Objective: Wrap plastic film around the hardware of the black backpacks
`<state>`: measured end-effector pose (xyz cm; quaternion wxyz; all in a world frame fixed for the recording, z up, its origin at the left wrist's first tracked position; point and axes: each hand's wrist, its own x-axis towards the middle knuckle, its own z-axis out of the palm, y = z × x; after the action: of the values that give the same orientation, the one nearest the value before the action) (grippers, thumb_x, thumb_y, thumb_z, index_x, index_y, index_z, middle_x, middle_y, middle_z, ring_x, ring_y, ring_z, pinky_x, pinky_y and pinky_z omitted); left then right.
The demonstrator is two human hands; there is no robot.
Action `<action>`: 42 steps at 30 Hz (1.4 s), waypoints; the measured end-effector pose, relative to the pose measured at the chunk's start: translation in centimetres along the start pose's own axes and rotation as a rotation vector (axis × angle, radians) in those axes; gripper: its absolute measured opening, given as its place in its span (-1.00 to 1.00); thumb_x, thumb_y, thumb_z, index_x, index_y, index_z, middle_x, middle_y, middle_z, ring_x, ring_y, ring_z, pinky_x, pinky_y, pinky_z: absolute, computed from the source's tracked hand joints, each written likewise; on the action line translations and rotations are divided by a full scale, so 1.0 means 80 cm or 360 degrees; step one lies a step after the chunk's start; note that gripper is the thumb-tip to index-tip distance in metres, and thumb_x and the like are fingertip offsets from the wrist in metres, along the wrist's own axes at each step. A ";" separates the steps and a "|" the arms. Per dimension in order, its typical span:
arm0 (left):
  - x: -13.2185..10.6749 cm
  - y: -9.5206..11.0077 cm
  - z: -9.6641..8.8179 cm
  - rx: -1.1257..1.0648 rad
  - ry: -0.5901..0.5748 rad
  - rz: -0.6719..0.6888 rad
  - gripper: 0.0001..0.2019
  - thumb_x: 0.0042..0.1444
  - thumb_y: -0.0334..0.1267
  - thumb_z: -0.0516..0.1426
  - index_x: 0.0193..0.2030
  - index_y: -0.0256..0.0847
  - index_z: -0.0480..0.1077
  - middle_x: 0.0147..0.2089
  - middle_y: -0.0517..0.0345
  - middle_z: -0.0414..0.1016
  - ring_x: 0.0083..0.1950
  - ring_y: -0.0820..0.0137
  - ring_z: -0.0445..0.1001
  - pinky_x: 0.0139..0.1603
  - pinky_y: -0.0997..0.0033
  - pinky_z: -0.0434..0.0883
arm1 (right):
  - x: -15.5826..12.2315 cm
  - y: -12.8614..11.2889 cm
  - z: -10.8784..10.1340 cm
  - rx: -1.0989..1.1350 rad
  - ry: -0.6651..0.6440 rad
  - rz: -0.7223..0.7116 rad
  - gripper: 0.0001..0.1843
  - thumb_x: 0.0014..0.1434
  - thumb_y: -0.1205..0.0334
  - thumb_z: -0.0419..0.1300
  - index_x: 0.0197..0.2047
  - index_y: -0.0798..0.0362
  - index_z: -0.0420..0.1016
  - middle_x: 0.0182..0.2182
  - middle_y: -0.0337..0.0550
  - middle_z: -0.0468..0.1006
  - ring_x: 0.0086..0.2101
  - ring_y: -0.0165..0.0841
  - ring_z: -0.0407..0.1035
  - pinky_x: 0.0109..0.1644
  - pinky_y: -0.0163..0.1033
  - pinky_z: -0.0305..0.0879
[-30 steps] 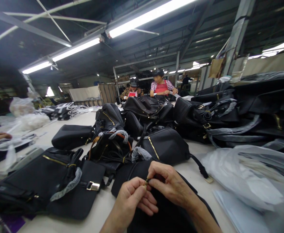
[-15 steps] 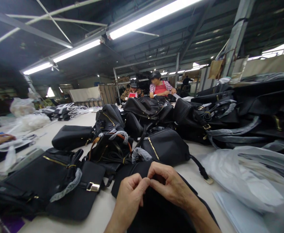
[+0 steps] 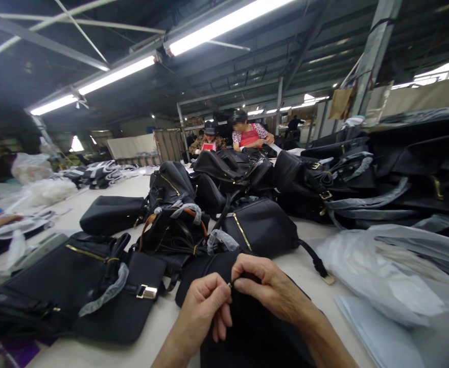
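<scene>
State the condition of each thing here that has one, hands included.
Left hand: pinched on small metal piece
Right hand: thumb and forefinger pinched; grip partly hidden
Black bag: under both hands; open or closed unclear
Ceiling lights: lit
Clear plastic wrapping: crumpled

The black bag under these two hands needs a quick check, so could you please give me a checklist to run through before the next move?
1. Black bag lies beneath both hands: ok.
2. Left hand has the small metal piece at its thumb and fingertip: ok.
3. Right hand has a firm hold: cannot tell; its fingertips meet at the piece, but what they grip is hidden.
4. Metal piece properly fastened: cannot tell; fingers cover most of it.
5. Plastic sheeting on the right is apart from both hands: ok.
</scene>
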<state>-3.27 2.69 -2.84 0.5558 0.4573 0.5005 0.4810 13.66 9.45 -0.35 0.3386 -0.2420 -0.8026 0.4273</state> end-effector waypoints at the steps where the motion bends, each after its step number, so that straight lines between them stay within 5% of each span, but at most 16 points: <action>1: -0.001 0.001 0.000 -0.0033 -0.0027 -0.0002 -0.55 -0.01 0.17 0.25 -0.47 -0.22 0.31 -0.71 0.28 0.41 -0.79 0.61 0.25 -0.81 0.72 0.11 | 0.000 0.000 0.000 0.0004 0.0000 0.0008 -0.87 0.11 0.40 0.13 -0.43 0.02 0.38 -0.49 -0.34 0.35 -0.42 -0.41 0.23 -0.32 -0.32 0.11; 12: 0.000 0.006 0.002 -0.0252 -0.0076 0.0016 -0.65 0.00 0.03 0.25 -0.40 -0.24 0.34 -0.61 0.24 0.44 -0.69 0.56 0.33 -0.71 0.65 0.24 | 0.001 0.001 0.001 -0.0120 0.0088 0.0029 -0.78 0.26 0.25 0.06 -0.45 0.02 0.30 -0.50 -0.33 0.34 -0.44 -0.41 0.23 -0.33 -0.31 0.11; 19: -0.012 0.014 0.008 0.0624 0.0406 0.0391 -0.69 0.09 -0.04 0.22 -0.47 -0.20 0.30 -0.58 0.34 0.25 -0.55 0.55 0.20 -0.55 0.59 0.14 | 0.001 -0.001 0.003 -0.0161 0.0107 -0.0003 -0.78 0.24 0.29 0.08 -0.47 0.01 0.28 -0.52 -0.34 0.33 -0.45 -0.42 0.23 -0.35 -0.32 0.11; 23: -0.006 0.018 0.014 0.0867 0.0503 0.0434 -0.62 0.06 -0.07 0.24 -0.61 -0.19 0.23 -0.66 0.37 0.15 -0.59 0.55 0.13 -0.56 0.55 0.07 | 0.000 -0.003 0.004 -0.0156 0.0059 0.0000 -0.78 0.24 0.30 0.08 -0.46 0.01 0.28 -0.51 -0.34 0.34 -0.44 -0.42 0.23 -0.34 -0.31 0.12; 28: -0.002 0.019 0.011 0.0413 0.0205 0.0116 -0.64 0.08 0.03 0.17 -0.53 -0.19 0.26 -0.68 0.30 0.36 -0.75 0.60 0.16 -0.74 0.62 0.01 | 0.000 0.001 0.001 -0.0086 0.0044 0.0010 -0.78 0.25 0.25 0.09 -0.46 0.01 0.30 -0.50 -0.34 0.34 -0.43 -0.41 0.22 -0.34 -0.32 0.11; 33: -0.003 0.011 0.009 -0.0007 0.0104 0.0116 -0.62 0.01 0.07 0.25 -0.44 -0.25 0.35 -0.58 0.18 0.51 -0.65 0.52 0.42 -0.69 0.63 0.30 | 0.001 0.004 0.000 0.0006 0.0045 0.0009 -0.76 0.27 0.21 0.07 -0.46 0.02 0.30 -0.51 -0.33 0.34 -0.44 -0.41 0.22 -0.35 -0.31 0.12; 38: 0.001 -0.001 0.003 -0.0115 0.0153 0.0157 -0.64 -0.01 0.04 0.26 -0.44 -0.26 0.38 -0.59 0.17 0.50 -0.66 0.48 0.44 -0.71 0.62 0.30 | 0.002 0.002 0.002 -0.0047 0.0167 0.0003 -0.75 0.24 0.19 0.08 -0.48 0.02 0.29 -0.53 -0.32 0.35 -0.46 -0.41 0.22 -0.36 -0.30 0.14; 42: -0.001 -0.003 -0.002 -0.0031 0.0371 0.0328 -0.75 0.05 -0.06 0.21 -0.37 -0.25 0.41 -0.54 0.20 0.48 -0.62 0.49 0.41 -0.71 0.62 0.30 | 0.003 0.003 0.004 -0.0105 0.0201 -0.0016 -0.76 0.24 0.22 0.09 -0.47 0.02 0.28 -0.53 -0.33 0.34 -0.47 -0.41 0.23 -0.37 -0.31 0.13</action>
<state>-3.39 2.56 -3.11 0.4461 0.4419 0.5075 0.5901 13.32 9.57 -0.59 0.3825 -0.2755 -0.7945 0.3829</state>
